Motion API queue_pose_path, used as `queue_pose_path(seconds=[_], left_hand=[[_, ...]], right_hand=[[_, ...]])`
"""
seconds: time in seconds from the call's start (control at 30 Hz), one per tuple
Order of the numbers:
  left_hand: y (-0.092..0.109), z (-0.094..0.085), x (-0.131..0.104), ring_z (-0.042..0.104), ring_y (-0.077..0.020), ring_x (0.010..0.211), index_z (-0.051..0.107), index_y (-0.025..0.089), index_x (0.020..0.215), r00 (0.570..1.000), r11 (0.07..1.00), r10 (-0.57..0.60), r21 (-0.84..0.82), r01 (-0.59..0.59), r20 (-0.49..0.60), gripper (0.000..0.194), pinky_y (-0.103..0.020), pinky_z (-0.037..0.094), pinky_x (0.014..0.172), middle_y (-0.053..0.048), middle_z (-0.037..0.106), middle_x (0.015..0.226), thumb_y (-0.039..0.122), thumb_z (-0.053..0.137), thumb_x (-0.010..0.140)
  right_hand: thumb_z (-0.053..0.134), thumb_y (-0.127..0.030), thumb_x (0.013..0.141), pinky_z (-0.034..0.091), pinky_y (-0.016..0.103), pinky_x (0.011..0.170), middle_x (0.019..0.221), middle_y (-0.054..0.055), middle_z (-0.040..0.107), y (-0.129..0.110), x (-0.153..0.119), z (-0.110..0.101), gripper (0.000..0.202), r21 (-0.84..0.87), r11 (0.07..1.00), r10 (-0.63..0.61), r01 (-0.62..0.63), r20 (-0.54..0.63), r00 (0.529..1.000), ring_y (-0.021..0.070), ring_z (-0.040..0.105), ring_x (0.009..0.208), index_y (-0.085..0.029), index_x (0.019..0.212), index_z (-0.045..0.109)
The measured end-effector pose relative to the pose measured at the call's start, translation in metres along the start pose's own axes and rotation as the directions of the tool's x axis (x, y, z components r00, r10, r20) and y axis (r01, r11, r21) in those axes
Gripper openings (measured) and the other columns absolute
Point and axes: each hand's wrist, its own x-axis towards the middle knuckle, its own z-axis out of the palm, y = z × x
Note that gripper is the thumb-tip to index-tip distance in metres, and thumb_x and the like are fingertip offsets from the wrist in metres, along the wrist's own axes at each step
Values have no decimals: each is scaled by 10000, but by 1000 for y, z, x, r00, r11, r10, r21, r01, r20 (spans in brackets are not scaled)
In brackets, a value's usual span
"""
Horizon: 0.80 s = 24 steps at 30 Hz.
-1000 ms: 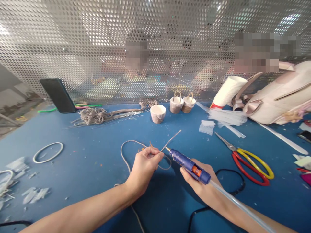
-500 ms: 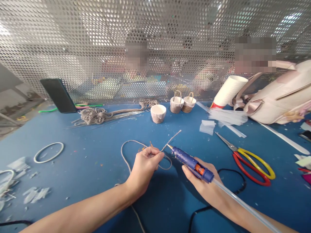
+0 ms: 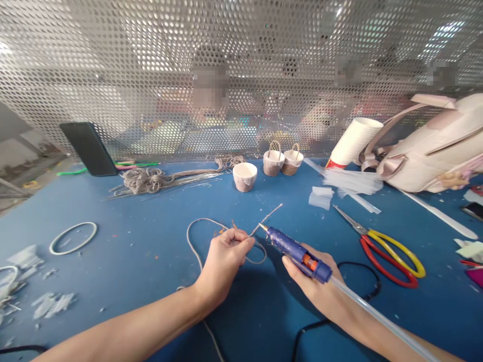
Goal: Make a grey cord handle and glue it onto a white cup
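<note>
Between the thumb and fingers of my left hand (image 3: 229, 257) a thin grey cord (image 3: 196, 251) is pinched. Its short end sticks out up and to the right, and the rest loops behind the hand and runs down to the table's front. My right hand (image 3: 315, 281) is wrapped round a blue glue gun (image 3: 292, 250), with a long clear glue stick (image 3: 377, 314) out of its back. The gun's nozzle is at the cord end, just right of my left fingertips; whether it touches I cannot tell. Beyond the hands stands a small cord-wrapped white cup (image 3: 245, 177).
Two small cups with handles (image 3: 273, 163) stand at the back. Red-and-yellow scissors (image 3: 381, 246) lie right, near stacked paper cups (image 3: 356, 141) and a pale bag (image 3: 433, 146). A cord bundle (image 3: 145, 180), a phone (image 3: 88, 149) and a white ring (image 3: 73, 238) are left.
Almost nothing differs. The view has shifted very slightly, and both hands keep the cord and the glue gun in nearly the same place.
</note>
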Motion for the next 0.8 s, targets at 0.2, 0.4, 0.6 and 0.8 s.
queue_pose_path(seconds=[0.2,0.4,0.6,0.8], left_hand=[[1,0,-1,290,-48,434,507,161,643,1000,1000,13,20,-13,11,235,-196,198,418,87,374,488,324,675,668],[1,0,0,301,-47,431,509,163,664,1000,1000,16,14,-16,-1,225,-191,199,412,87,383,486,319,672,671],[1,0,-1,277,-44,426,503,162,656,1000,1000,15,26,-15,10,217,-189,185,404,89,369,478,311,660,673],[3,1,-2,299,-47,418,511,163,641,1000,1000,13,14,-13,-4,227,-192,196,407,88,382,467,320,675,645]], right_hand=[[502,-246,839,362,201,428,494,-66,433,2,-6,6,251,-5,999,-40,40,122,992,81,410,405,-222,614,393],[504,-278,839,370,203,417,481,-60,440,2,-2,4,259,15,1000,-26,25,40,999,90,421,402,-224,608,401],[502,-245,836,337,198,411,493,-64,424,-1,-5,6,255,13,1000,-28,27,119,992,83,405,408,-225,612,382],[501,-248,837,347,201,418,495,-61,419,1,-5,6,255,21,1000,-19,17,114,993,88,410,419,-225,613,381]])
